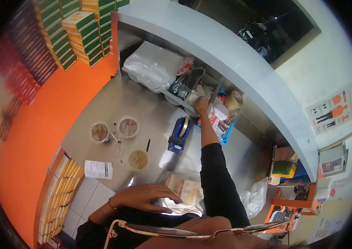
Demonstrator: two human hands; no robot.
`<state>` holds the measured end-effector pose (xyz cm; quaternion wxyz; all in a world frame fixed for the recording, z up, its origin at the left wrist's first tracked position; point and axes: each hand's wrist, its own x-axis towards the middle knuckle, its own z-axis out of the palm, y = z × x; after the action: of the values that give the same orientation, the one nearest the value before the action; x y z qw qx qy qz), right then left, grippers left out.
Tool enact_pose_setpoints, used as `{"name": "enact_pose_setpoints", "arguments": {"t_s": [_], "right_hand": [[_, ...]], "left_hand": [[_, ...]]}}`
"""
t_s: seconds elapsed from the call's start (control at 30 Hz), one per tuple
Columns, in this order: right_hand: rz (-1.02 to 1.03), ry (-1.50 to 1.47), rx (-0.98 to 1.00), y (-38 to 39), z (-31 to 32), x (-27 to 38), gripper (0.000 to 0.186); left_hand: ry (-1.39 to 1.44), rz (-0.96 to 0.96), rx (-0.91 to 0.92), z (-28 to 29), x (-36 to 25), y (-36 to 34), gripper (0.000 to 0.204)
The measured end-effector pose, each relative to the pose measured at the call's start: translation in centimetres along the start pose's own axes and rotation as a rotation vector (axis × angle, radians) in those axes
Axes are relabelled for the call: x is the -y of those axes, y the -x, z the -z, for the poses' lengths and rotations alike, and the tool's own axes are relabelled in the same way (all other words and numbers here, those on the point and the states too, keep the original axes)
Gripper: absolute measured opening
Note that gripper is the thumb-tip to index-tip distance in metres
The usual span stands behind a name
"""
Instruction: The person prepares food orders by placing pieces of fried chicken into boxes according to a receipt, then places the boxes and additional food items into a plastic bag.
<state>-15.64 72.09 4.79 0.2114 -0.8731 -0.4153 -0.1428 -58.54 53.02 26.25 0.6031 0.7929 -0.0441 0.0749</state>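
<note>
My right hand is stretched far forward, reaching into a grey divided bin at the back of the steel counter. Its fingertips are among pale, clear-wrapped items, and what they touch is hard to make out. Dark plastic-wrapped things fill the compartment to its left. Near the front edge, my left hand hangs with fingers stretched out and nothing in it. Just right of it sit pale boxes in a clear plastic bag. A blue tape dispenser with a tape roll stands below the bin.
Two round clear tubs of brown food and a tub with a yellowish lid stand left on the counter, near a black pen and a printed slip. A blue tray holds odds and ends. Plastic-bagged packs lie at the back.
</note>
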Motion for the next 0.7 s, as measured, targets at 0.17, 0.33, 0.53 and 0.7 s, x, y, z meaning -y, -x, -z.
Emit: {"name": "enact_pose_setpoints", "arguments": {"t_s": [0.17, 0.33, 0.53, 0.7], "right_hand": [[-0.179, -0.642, -0.010, -0.4, 4.4, 0.4, 0.010], [-0.490, -1.284, 0.155, -1.1, 14.8, -4.0, 0.024], [-0.398, -1.545, -0.041, 0.0, 19.1, -6.1, 0.033], [-0.495, -1.625, 0.033, 2.8, 21.6, -4.4, 0.034]], "left_hand": [[-0.256, 0.252, -0.039, 11.6, 0.2, 2.3, 0.034], [-0.468, 0.112, -0.051, 21.1, 9.0, -12.7, 0.021], [-1.159, -0.048, -0.262, 18.1, 21.7, -31.2, 0.033], [-1.543, 0.132, -0.478, 20.9, 29.2, -32.2, 0.024]]}}
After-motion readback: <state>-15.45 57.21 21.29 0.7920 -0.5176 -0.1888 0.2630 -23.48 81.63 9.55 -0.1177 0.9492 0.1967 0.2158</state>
